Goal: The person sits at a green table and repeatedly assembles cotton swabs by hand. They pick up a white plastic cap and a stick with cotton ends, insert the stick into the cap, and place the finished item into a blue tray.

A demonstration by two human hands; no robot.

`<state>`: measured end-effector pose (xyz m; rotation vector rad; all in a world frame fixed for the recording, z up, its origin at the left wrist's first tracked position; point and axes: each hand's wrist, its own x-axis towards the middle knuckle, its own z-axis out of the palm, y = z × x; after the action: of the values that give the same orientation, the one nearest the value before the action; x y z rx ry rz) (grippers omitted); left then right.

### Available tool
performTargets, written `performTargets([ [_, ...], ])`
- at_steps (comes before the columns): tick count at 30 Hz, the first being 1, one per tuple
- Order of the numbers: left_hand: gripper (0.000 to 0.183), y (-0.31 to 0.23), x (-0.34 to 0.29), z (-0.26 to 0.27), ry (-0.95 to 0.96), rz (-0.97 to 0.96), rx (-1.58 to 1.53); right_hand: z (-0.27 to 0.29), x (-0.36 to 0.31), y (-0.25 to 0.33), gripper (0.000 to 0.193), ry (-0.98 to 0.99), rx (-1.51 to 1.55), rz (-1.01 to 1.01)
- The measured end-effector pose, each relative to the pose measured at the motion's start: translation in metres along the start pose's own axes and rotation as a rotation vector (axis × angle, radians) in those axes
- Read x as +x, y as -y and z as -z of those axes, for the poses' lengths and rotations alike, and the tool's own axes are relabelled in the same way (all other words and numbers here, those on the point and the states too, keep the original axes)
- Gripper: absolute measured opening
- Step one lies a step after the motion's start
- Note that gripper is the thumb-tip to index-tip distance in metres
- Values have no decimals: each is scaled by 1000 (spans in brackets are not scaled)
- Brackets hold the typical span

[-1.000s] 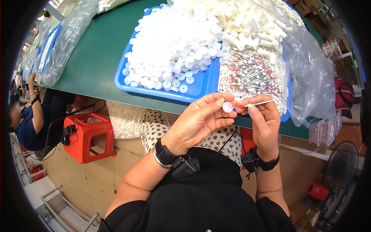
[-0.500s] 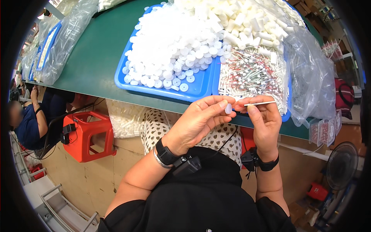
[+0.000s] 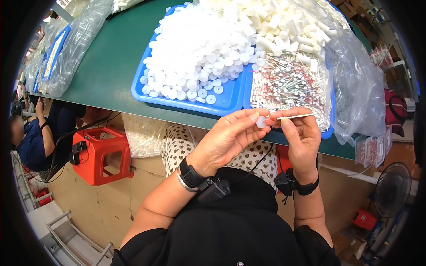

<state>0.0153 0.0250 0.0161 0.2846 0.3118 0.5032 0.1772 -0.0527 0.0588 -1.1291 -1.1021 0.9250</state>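
Between the thumb and fingertips of my left hand [image 3: 224, 142] is a small translucent white plastic disc [image 3: 261, 123]. My right hand [image 3: 302, 142] pinches a thin white stick [image 3: 298, 116], which lies across the fingers above the thumb. The stick's left end is beside the disc; fingertips hide whether the two touch. Both hands are in front of the blue trays. Many similar discs [image 3: 195, 66] are heaped in the left blue tray [image 3: 177, 105]. A pile of thin white sticks with red and dark wire-like ends [image 3: 288, 80] fills the right blue tray [image 3: 329, 133].
White foam-like cylinders [image 3: 293, 29] are heaped behind the sticks. Clear plastic bags [image 3: 357, 84] lie at the right of the green table [image 3: 106, 66]. A red stool [image 3: 102, 155] stands on the left, near another person [image 3: 35, 137]. At the right is a black fan [image 3: 392, 189].
My right hand has shifted slightly left with the stick, closer to the disc. The disc in my left hand has moved slightly up and left.
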Motion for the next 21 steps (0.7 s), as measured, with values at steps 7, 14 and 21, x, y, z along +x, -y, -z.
performTargets([
  [7, 33, -1, -1, -4, -43, -14, 16, 2, -3, -4, 12, -29, -216, 28],
  [14, 32, 3, -3, -6, -117, -85, 92, 5, 1, 9, 13, 47, -497, -109],
  [21, 32, 3, -5, -6, -117, -149, 199, 9, -4, 16, 15, 120, -583, -246],
])
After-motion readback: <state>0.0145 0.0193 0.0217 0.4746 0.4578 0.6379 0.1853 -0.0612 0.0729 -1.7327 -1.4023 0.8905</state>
